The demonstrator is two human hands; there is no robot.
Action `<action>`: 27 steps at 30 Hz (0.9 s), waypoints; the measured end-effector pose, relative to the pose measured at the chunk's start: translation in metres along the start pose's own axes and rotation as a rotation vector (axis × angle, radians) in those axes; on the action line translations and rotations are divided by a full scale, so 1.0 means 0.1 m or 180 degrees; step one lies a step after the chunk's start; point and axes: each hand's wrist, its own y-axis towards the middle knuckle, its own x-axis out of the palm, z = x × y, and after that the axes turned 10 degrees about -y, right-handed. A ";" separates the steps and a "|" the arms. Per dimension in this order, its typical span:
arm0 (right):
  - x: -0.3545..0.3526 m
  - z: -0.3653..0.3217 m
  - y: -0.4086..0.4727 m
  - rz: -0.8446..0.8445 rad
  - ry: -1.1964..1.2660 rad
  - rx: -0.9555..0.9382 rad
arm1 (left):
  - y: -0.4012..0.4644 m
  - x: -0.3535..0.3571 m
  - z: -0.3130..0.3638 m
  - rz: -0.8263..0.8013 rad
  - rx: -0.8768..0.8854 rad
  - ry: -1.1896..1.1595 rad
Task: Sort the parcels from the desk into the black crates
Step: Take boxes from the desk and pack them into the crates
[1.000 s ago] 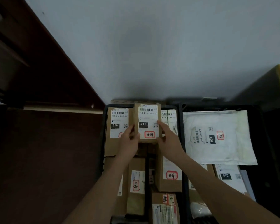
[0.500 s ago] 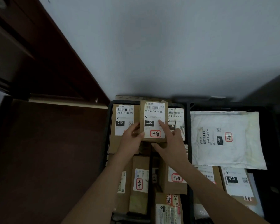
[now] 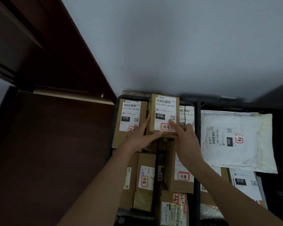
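While laid against a small box (image 3: 165,115), fingers of both hands straight and relaxed, gripping nothing: left fingers (image 3: 146,123) flat along the box's left side with the thumb under its near edge, right forefinger (image 3: 173,125) stretched onto the white label beside a red stamp. Left hand (image 3: 140,137) and right hand (image 3: 185,141) flanking the box's near end, forearms running back to the lower frame edge. Box labelled 010, raised above its neighbours at the far end of the left crate (image 3: 117,115). Just left of it, a flat carton (image 3: 129,123) also marked 010; to its right, a partly hidden parcel. Nearer in the same crate, more brown boxes with red stamps. Right crate (image 3: 203,105) touching the left, holding a white mailer (image 3: 235,139) marked 060 atop other parcels. At left, a dark desk (image 3: 47,152); behind, a pale wall (image 3: 170,46).
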 end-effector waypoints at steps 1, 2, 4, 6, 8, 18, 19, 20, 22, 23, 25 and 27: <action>0.00 -0.01 -0.01 0.0001 -0.0035 0.0005 | 0.01 -0.01 -0.01 0.0009 -0.0054 -0.0016; 0.01 -0.02 0.00 0.0006 -0.0081 0.0010 | 0.02 -0.01 -0.02 0.0013 -0.0093 -0.0019; 0.04 -0.06 0.03 -0.0073 -0.0261 0.0039 | 0.03 0.00 -0.02 0.0088 -0.0086 0.0184; 0.09 -0.07 0.08 -0.0243 -0.0409 0.0069 | 0.06 0.01 0.00 0.0286 -0.0055 0.0571; 0.11 -0.06 0.11 -0.0412 -0.0647 -0.0032 | 0.11 0.03 0.01 0.0471 -0.0042 0.0958; 0.12 0.02 0.17 -0.0615 -0.1222 -0.0261 | 0.16 0.21 -0.01 0.0535 0.0029 0.2041; 0.09 0.01 0.20 -0.0659 -0.1112 -0.0219 | 0.18 0.21 0.01 0.0490 -0.0015 0.1994; 0.05 0.00 0.23 -0.0751 -0.0981 -0.0165 | 0.20 0.20 0.03 0.0413 -0.0075 0.1892; -0.03 0.03 0.25 -0.1046 -0.0741 -0.0126 | 0.19 0.16 0.04 0.0239 -0.0155 0.1535; -0.08 0.05 0.24 -0.1157 -0.0643 -0.0156 | 0.14 0.14 0.04 0.0191 -0.0132 0.1282; -0.16 0.13 0.13 -0.1116 -0.0454 -0.0212 | -0.03 0.09 0.01 0.0237 -0.0009 0.0876; -0.24 0.20 -0.06 -0.0880 -0.0370 -0.0232 | -0.25 0.10 -0.02 0.0407 0.0054 0.1001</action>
